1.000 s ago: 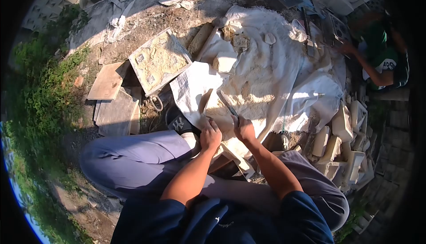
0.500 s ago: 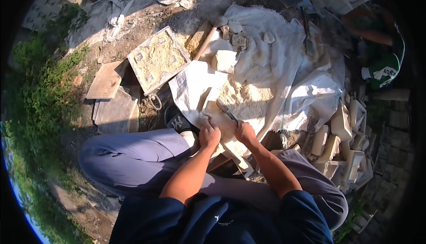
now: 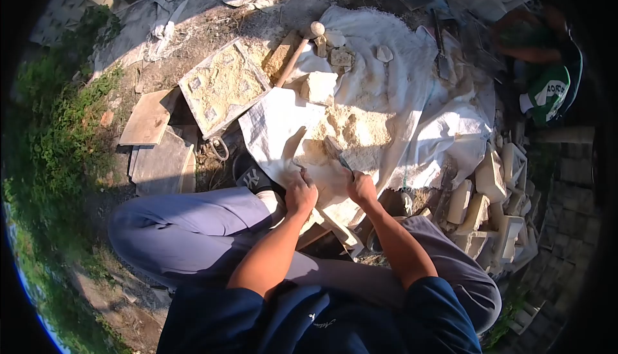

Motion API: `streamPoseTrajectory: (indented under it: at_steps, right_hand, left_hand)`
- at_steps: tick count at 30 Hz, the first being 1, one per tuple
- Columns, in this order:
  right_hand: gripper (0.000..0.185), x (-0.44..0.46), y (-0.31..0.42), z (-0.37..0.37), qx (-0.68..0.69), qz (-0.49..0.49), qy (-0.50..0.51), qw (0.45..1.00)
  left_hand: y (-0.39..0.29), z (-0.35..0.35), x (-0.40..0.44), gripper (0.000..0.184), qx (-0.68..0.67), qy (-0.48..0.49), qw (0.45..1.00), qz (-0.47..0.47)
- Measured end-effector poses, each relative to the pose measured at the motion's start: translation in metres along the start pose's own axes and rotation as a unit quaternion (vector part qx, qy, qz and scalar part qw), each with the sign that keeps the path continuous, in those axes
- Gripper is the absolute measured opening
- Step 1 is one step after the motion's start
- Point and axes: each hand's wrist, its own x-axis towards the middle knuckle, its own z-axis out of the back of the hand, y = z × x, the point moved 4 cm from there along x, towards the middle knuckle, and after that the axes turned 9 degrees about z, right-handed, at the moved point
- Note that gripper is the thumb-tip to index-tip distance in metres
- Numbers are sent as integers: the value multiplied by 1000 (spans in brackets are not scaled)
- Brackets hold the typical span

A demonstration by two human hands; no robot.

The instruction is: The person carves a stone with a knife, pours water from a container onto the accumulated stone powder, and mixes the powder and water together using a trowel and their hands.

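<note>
My right hand (image 3: 362, 189) is closed on the handle of a flat-bladed tool (image 3: 335, 150), whose blade points forward and left over pale powder (image 3: 357, 128). Close by on the left, my left hand (image 3: 301, 193) is closed at the near end of a thin, pale, upright piece (image 3: 295, 144); exactly what its fingers grip is too small to make out. Beneath both lies a white sack cloth (image 3: 412, 90) strewn with powder. Just beyond the powder sits a pale block (image 3: 319, 88). A mallet (image 3: 293, 61) with a rounded head rests at the cloth's far left edge.
A square tray (image 3: 224, 87) holds pale powder at the left, beside flat boards (image 3: 149, 119). Cut pale blocks (image 3: 491, 177) are piled at the right. Another person (image 3: 546, 86) in a green shirt crouches at the far right. A long metal tool (image 3: 441, 48) lies on the cloth.
My right hand and the bladed tool have moved slightly right, away from my left hand. The other person's arms have bent upward. The whole view has shifted a little.
</note>
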Motion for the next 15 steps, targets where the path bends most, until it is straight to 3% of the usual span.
streamPoseTrajectory:
  at_steps: [5, 7, 10, 15]
  right_hand:
    - [38, 0, 8, 24, 58, 54, -122, 989]
    - [40, -7, -8, 20, 0, 16, -109, 994]
    - [53, -16, -24, 15, -68, -107, 32, 991]
    - [49, -4, -15, 29, -13, -62, -33, 997]
  left_hand:
    - [-4, 9, -6, 20, 31, 4, 999, -20]
    - [-2, 6, -2, 21, 14, 55, 994, 91]
    - [-3, 4, -2, 23, -2, 11, 997, 81]
    - [7, -7, -1, 23, -18, 32, 997, 72]
